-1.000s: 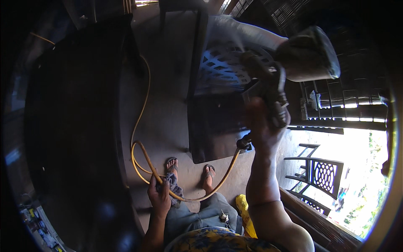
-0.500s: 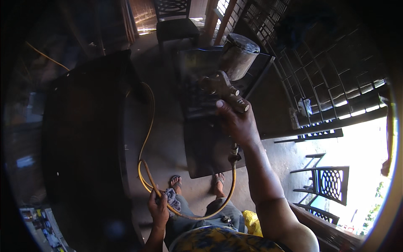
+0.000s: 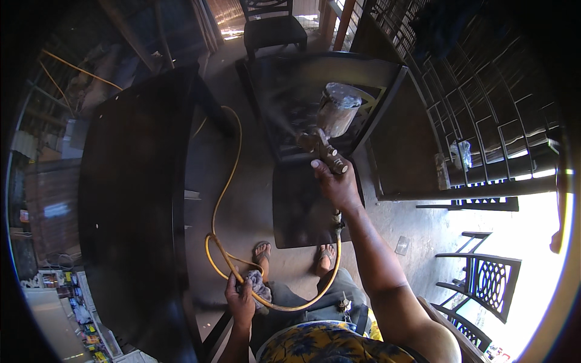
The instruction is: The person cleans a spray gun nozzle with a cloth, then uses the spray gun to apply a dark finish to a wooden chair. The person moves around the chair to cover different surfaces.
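My right hand [image 3: 340, 186] is wrapped round the grip of a spray gun [image 3: 327, 151]. A paint-smeared cup [image 3: 338, 115] sits on top of the gun. The gun is held in front of the slatted backrest of a dark wooden chair [image 3: 302, 209], above its seat, and faint haze shows left of the nozzle. From the bottom of the grip, a yellow hose [image 3: 293, 307] loops down across my lap. My left hand [image 3: 241, 300] is closed round this hose, with a crumpled grey rag [image 3: 260, 289] against it.
On the left stands a large dark wooden panel or tabletop [image 3: 136, 212]. Another dark chair [image 3: 275, 33] is at the far end. A metal grille [image 3: 484, 115] lines the right side, with more chairs [image 3: 487, 278] in bright light. Clutter [image 3: 85, 320] lies at the lower left.
The spray gun has moved down and farther from me, so its cup now sits lower against the chair's backrest. The view has shifted slightly; my left hand keeps hold of the hose.
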Demonstrator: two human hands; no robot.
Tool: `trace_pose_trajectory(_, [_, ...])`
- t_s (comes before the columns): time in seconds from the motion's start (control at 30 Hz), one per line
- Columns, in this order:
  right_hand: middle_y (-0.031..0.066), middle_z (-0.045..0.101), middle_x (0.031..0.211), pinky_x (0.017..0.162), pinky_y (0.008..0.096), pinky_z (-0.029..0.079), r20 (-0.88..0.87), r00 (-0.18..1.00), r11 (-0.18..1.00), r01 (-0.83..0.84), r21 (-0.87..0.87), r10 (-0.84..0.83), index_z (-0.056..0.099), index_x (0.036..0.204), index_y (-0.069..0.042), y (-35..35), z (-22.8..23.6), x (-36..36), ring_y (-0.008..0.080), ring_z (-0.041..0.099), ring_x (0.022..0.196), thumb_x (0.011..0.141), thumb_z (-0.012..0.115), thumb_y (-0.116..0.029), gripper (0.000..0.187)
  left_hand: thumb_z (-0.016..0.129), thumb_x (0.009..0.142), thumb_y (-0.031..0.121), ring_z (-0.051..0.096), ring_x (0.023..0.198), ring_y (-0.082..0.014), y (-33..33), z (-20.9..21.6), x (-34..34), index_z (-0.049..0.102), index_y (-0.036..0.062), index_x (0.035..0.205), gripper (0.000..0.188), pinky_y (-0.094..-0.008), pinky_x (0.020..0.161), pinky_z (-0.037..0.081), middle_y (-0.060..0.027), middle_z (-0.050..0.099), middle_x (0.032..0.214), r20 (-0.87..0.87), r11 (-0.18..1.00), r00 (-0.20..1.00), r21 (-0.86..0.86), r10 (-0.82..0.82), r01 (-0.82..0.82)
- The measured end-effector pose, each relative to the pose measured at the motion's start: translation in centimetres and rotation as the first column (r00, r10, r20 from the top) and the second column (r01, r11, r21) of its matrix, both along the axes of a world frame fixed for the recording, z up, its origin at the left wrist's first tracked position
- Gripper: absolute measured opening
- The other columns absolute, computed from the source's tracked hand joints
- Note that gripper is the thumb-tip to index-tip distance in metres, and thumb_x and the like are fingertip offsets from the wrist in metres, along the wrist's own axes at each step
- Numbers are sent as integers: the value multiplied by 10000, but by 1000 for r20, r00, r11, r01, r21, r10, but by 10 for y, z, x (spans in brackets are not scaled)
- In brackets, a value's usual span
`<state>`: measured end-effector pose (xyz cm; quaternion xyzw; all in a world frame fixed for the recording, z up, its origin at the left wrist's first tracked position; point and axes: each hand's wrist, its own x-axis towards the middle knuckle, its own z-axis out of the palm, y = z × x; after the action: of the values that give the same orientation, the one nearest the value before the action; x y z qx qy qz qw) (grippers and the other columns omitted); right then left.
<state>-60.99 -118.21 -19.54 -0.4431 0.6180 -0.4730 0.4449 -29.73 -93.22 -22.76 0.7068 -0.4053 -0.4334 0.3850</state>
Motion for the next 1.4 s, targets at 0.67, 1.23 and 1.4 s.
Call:
trace_pose_trajectory(0.67, [-3,604,805,730,306,479,-8,983,967,181,-178,-185,669,1059,10,-11,76,-27,99,522,789,965,786,-225,279,638,981,57,608,1002,-190,-38,20,3,569,-96,1390,442,-337,933,506,-110,656,1101,7,999,999,-14,-34,34])
trace_pose_trajectory(1.23, [85,752,922,788,330,518,-7,903,890,421,-176,-429,727,1108,14,-23,95,-78,132,639,833,961,764,-160,231,666,987,44,619,980,-146,-62,25,-6,560,-78,1416,459,-299,877,522,-83,655,1091,-114,971,968,65,-222,230])
trace_pose_trajectory(1.4, [140,758,955,828,346,537,-117,982,972,125,-197,-150,703,1202,19,-41,114,-18,158,651,868,943,811,-247,386,666,989,49,614,958,-136,-59,27,-4,570,-79,1404,444,-286,843,523,-74,654,1074,-92,975,972,40,-215,219])
